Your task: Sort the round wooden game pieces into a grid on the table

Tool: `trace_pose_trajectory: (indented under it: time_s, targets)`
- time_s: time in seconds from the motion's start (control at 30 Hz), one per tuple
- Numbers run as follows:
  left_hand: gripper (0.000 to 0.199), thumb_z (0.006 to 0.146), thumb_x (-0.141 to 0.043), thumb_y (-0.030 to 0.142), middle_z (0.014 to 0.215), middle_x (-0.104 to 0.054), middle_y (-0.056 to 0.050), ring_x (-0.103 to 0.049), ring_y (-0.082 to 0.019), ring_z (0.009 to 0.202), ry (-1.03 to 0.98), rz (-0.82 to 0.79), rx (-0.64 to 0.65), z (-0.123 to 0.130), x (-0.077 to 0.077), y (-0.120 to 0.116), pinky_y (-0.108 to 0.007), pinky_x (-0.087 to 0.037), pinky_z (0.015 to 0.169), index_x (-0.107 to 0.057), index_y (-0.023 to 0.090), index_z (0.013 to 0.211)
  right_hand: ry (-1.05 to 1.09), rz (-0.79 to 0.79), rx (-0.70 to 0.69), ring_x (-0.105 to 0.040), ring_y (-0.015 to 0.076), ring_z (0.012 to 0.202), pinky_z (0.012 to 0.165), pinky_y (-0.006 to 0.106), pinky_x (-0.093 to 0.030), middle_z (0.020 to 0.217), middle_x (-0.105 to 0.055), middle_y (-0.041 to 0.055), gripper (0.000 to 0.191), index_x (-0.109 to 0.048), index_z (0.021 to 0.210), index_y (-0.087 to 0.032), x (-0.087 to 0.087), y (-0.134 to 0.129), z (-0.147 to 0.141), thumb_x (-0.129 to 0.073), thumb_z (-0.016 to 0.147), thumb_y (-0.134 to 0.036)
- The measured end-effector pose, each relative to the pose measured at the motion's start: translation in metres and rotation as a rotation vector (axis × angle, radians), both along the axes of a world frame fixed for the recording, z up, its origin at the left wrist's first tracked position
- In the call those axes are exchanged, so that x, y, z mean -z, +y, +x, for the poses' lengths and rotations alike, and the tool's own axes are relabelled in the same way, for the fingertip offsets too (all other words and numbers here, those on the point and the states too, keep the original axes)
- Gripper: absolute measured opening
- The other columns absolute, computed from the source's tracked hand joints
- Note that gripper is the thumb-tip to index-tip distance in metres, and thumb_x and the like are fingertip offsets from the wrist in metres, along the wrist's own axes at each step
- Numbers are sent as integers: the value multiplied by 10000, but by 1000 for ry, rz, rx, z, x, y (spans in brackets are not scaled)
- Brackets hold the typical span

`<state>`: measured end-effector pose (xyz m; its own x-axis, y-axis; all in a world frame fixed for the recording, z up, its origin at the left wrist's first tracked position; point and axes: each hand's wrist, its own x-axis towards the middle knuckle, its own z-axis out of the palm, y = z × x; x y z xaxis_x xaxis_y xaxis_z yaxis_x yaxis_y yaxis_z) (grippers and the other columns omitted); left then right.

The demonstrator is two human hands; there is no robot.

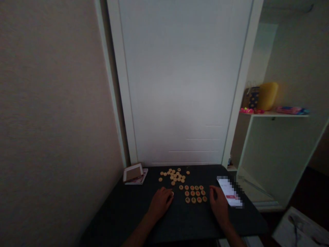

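Observation:
Round wooden xiangqi pieces lie on the dark table [133, 206]. My left hand [159, 202] has its thumb and fingers closed on one pale xiangqi piece [172, 194], low over the table. To its right, several pieces with red or dark marks stand in rows, forming a block [193, 193]; one more marked piece [181, 187] sits just left of the top row. Beyond them is a loose scatter of pieces [175, 175], mostly plain side up. My right hand [218, 202] rests beside the block's right edge, fingers loosely bent, a gap showing by the thumb, nothing seen in it.
A lit phone [228, 192], partly pixelated, lies right of my right hand. At the back left corner is a stack of a box lid and a booklet [133, 174]. A white panel [177, 85] rises behind the table; a shelf [280, 115] with items stands right.

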<state>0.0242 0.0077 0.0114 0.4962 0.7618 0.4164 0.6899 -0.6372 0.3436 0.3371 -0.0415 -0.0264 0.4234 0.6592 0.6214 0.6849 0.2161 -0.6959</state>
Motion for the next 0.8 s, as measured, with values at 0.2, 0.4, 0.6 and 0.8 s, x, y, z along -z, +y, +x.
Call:
trace_pose_trajectory:
  time_s: [0.2,0.4,0.6,0.8]
  targets:
    - [183,890,-545,345,978,-705,-48,-619,-231,942,-101,-111,36,-18,-3,-17,-369,-445,921,-684,253,964,-115,38,-294,-638,265,987,896,435,-505,1021,-688,89,243,-654,1072,-262,-9,-17,-71,-477,920,-331]
    - [325,853,-587,475,1009,-734,-65,-680,-220,914,-518,-503,79,-3,-3,-27,-316,-525,835,-694,213,1015,-152,-16,-551,-632,249,1041,904,399,-528,1097,-668,51,301,-620,1160,-309,-16,-24,-133,-508,892,-231]
    - [475,729,-702,555,1038,-738,-106,-677,-254,969,-681,-748,150,8,-6,-36,-338,-515,884,-726,154,983,-119,-40,-552,-655,212,936,834,324,-545,995,-667,43,191,-640,1036,-267,-11,-24,-137,-542,882,-209]
    - [524,754,-647,603,937,-746,-109,-676,-240,855,-707,-775,142,12,-6,-37,-332,-518,782,-733,134,971,-127,-28,-553,-655,198,929,846,308,-525,1002,-676,45,193,-617,1089,-257,-4,-23,-134,-530,919,-230]
